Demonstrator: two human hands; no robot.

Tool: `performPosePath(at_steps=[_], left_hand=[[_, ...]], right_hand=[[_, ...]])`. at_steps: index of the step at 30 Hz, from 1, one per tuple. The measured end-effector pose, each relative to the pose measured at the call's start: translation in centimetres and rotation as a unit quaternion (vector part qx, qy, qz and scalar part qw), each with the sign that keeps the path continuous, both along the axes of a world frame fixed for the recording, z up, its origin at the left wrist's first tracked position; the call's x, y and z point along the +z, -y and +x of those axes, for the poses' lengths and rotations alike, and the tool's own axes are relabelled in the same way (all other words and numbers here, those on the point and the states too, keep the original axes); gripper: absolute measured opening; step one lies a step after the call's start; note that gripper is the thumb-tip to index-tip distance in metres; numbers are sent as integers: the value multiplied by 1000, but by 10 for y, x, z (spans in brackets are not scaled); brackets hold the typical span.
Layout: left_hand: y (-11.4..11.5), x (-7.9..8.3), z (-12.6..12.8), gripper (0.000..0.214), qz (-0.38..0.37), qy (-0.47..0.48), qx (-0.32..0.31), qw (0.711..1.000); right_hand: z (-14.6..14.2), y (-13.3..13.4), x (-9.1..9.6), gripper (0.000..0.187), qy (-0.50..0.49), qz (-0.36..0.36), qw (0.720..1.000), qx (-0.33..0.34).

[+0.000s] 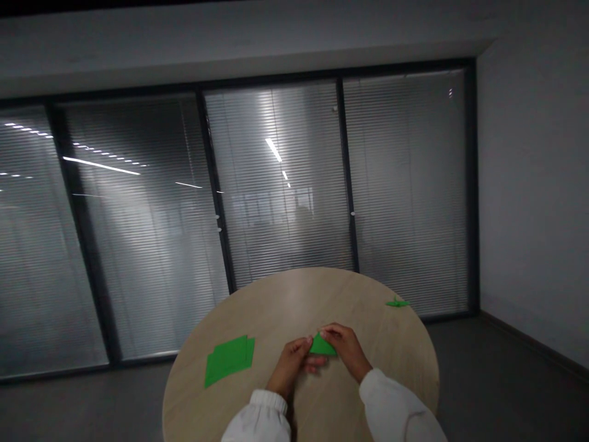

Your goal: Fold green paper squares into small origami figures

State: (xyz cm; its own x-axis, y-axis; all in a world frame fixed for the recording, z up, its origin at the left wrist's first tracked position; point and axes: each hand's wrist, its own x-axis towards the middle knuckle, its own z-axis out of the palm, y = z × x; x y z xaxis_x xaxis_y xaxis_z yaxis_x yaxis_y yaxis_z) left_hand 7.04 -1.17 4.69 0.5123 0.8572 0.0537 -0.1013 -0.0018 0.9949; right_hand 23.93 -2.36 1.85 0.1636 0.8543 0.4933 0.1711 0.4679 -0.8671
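Note:
Between my two hands is a small folded piece of green paper (323, 346), roughly triangular with its point upward. My left hand (297, 359) pinches its left side, with the lower fingers curled beneath it. At the top and right, my right hand (343, 344) grips the paper with thumb and fingertips. Both hands are just above the round wooden table. Left of them lie several overlapping sheets of green paper (227, 361), flat on the tabletop.
The round wooden table (308, 294) stands before me. A small green folded paper piece (397, 302) rests near its far right edge. Behind the table are glass panels with blinds (285, 215) in dark frames. A plain wall (529, 184) is on the right.

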Motion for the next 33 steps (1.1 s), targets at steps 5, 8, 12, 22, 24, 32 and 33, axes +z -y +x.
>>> performPosePath(at_steps=[5,8,12,22,24,32,33], left_hand=[[2,3,-2,34,-67,60,-2,996],[4,5,-3,27,-87,87,2,992],[3,6,-4,32,-75,112,-3,991],[4,4,-6,37,-66,129,-34,989],[5,4,-7,36,-75,134,-44,987],[8,7,-5,34,-92,147,-57,983],[8,7,-5,34,-92,148,-56,983]], right_hand=[[0,3,1,31,54,48,997,-39],[-2,6,2,29,71,51,994,-60],[-6,10,4,25,70,42,993,-88],[-9,22,16,14,52,49,994,-87],[-9,20,15,15,50,58,993,-91],[-7,14,12,20,42,98,991,-85],[-7,14,12,20,44,101,990,-85]])
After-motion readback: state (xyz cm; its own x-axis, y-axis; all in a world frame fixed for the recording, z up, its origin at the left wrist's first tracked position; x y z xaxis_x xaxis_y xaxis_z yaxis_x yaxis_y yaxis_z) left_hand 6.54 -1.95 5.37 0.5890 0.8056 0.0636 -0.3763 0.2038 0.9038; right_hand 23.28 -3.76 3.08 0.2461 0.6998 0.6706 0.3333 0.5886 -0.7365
